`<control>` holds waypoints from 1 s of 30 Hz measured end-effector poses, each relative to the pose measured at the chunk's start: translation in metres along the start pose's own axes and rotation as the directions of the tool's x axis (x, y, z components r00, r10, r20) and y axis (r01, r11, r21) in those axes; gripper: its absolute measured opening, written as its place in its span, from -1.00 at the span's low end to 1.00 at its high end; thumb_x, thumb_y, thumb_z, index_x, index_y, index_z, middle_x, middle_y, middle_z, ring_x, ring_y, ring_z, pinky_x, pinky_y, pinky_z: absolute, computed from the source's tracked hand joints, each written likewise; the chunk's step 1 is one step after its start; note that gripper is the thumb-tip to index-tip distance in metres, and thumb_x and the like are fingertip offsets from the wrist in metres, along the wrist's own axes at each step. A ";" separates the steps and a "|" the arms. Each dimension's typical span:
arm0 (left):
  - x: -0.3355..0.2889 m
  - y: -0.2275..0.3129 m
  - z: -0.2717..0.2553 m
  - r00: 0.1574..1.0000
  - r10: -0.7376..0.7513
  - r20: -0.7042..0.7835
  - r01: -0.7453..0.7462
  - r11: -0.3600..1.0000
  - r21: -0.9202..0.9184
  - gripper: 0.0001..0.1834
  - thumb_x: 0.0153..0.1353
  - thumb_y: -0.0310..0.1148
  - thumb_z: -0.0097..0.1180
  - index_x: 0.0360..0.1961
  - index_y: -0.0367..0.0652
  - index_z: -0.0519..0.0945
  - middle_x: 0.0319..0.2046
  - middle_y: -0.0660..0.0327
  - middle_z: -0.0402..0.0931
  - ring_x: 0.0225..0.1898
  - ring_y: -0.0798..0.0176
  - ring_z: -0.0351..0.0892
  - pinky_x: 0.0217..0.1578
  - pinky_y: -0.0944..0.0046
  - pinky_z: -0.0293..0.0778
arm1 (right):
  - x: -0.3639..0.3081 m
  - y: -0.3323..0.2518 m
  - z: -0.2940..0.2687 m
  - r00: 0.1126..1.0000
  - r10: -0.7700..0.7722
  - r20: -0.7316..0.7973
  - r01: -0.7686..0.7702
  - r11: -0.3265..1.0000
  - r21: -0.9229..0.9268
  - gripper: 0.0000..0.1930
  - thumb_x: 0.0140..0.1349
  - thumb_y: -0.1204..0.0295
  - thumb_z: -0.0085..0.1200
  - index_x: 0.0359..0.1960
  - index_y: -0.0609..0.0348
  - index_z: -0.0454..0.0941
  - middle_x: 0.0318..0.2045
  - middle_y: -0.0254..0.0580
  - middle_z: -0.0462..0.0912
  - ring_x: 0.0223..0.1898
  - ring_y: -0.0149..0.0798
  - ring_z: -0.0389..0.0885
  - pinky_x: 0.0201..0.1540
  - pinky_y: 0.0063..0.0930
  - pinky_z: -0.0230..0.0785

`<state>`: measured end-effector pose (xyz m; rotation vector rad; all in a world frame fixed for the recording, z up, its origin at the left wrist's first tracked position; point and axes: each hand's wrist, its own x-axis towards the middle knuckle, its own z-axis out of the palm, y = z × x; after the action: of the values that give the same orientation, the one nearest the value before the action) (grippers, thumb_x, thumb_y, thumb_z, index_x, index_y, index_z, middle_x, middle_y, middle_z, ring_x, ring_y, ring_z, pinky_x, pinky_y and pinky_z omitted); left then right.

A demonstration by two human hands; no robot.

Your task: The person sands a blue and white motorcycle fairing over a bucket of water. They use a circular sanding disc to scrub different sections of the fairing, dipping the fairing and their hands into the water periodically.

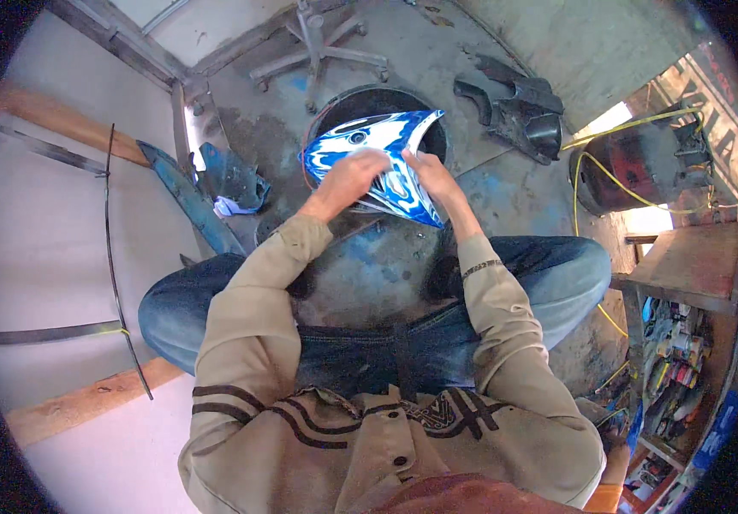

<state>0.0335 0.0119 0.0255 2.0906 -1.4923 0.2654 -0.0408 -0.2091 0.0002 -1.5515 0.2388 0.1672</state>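
Note:
A glossy blue-and-white swirled plastic fairing panel (407, 190) lies tilted over a round black tub (439, 141) on the floor in front of me. My left hand (352, 182) rests on the panel's middle, its fingers drawn together against the surface. The fingertips are blurred, so whether a small thing is under them is hidden. With the thumb on top, my right hand (431, 177) grips the panel's right side near the notch between its two points; its other fingers are mostly out of sight.
Black moulded plastic parts (519, 107) lie on the floor at far right. A dark drum (626, 176) with a yellow cord stands right of them. Wheeled chair legs (313, 56) stand behind the tub. Blue-stained plastic parts (236, 180) lean at left. A cluttered wooden shelf (686, 265) is at right.

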 end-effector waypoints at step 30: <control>0.005 -0.001 -0.022 0.734 -0.549 -0.400 0.465 0.835 -0.293 -0.83 0.34 -0.43 0.25 -0.10 -0.21 0.78 -0.25 -0.03 0.78 -0.19 -0.04 0.82 -0.14 0.12 0.65 | 0.003 0.009 -0.002 0.944 -0.245 -0.220 0.219 0.966 -0.136 -0.56 0.37 0.24 0.32 0.05 0.42 0.65 -0.11 -0.01 0.80 -0.08 -0.25 0.71 0.07 -0.29 0.51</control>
<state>0.0396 0.0202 0.0451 2.0096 -0.5948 0.3788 -0.0406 -0.2110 -0.0094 -1.6964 0.2330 -0.1941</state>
